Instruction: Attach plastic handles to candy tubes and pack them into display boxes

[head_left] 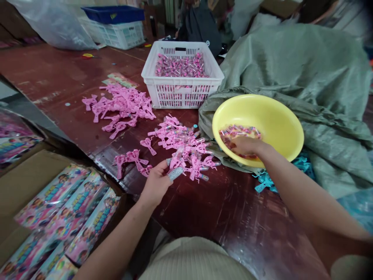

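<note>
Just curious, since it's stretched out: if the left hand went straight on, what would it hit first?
Probably the pink plastic pieces right ahead of the left hand and its silver tube, though depth is unclear.

Your left hand [155, 183] sits low and forward, fingers pinched closed, while your right hand [246, 146] stretches farther out, palm down (wrist nearly straight, forearm bare)
</note>
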Tool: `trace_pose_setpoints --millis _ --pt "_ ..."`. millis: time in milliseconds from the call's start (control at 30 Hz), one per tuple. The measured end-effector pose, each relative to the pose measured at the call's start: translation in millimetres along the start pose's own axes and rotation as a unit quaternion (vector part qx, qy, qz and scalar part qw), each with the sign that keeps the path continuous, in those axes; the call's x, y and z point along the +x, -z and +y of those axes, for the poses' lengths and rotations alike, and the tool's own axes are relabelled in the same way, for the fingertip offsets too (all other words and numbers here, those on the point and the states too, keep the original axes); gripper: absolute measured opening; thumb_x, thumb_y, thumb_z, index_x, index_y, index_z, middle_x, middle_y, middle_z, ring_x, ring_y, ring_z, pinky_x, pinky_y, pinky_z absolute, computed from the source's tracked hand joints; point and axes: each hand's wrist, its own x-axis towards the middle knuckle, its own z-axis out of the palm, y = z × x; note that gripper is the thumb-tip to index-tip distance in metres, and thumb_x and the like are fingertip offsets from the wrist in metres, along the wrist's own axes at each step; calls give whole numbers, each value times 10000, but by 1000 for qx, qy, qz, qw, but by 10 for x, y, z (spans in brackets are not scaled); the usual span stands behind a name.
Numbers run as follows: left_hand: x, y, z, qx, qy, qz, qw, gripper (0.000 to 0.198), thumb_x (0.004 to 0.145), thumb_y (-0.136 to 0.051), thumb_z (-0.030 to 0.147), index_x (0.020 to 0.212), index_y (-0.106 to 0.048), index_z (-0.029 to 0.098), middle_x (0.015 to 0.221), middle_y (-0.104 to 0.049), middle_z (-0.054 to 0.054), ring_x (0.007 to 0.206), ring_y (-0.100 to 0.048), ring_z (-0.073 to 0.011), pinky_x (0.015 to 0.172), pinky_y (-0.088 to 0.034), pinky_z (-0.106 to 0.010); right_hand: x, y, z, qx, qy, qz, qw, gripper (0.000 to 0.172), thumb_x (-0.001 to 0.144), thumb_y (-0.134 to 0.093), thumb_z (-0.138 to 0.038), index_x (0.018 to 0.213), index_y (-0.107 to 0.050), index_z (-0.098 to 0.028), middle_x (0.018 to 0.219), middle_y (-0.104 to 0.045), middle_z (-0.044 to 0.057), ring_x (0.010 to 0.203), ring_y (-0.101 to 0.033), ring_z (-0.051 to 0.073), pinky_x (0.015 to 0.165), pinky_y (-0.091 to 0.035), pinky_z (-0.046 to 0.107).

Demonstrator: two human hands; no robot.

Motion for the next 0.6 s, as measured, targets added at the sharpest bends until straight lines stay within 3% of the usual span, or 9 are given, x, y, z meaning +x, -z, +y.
trace_pose_setpoints --millis 100,200,267,367,433,600 --pt "-20 -48 16 -7 11 13 1000 329 666 -883 367 910 -765 182 607 -558 63 487 -317 -35 454 -256 -163 -64 -61 24 -10 0 -10 1000 116 825 -678 -302 827 -687 -186 839 -735 129 723 -650 250 678 -498 409" --pt "-47 -57 76 -12 34 9 999 362 589 -923 370 857 -774 177 541 -527 73 483 -365 -43 475 -319 -169 -382 -14 -198 62 24 106 992 246 927 -591 -415 1030 -657 -202 973 -729 150 817 -664 279 726 -512 437" --pt "-60 -86 108 -22 56 0 998 381 567 -935 381 846 -783 171 544 -558 65 498 -432 -57 517 -398 -190 -668 15 -488 161 103 180 965 259 959 -574 -432 1120 -639 -240 1048 -717 121 902 -669 273 787 -528 426" --pt "-70 -173 117 -32 67 -33 997 344 618 -920 385 864 -803 174 625 -653 35 557 -535 -81 607 -489 -226 -998 -33 -991 233 254 141 928 234 981 -587 -358 1192 -636 -272 1107 -692 73 959 -662 227 807 -542 362" --pt "-78 -227 104 -37 59 -60 996 316 643 -917 350 898 -815 192 688 -705 22 622 -599 -100 669 -521 -239 -1075 -113 -1228 236 307 121 914 250 984 -596 -316 1225 -622 -259 1088 -683 65 931 -659 203 798 -543 339" --pt "-106 -252 72 -21 21 -94 995 330 704 -892 357 991 -819 213 861 -783 -25 770 -690 -164 759 -562 -291 -1042 -242 -1347 238 345 124 899 260 987 -599 -253 1246 -603 -246 1122 -672 70 1038 -648 207 914 -529 352"
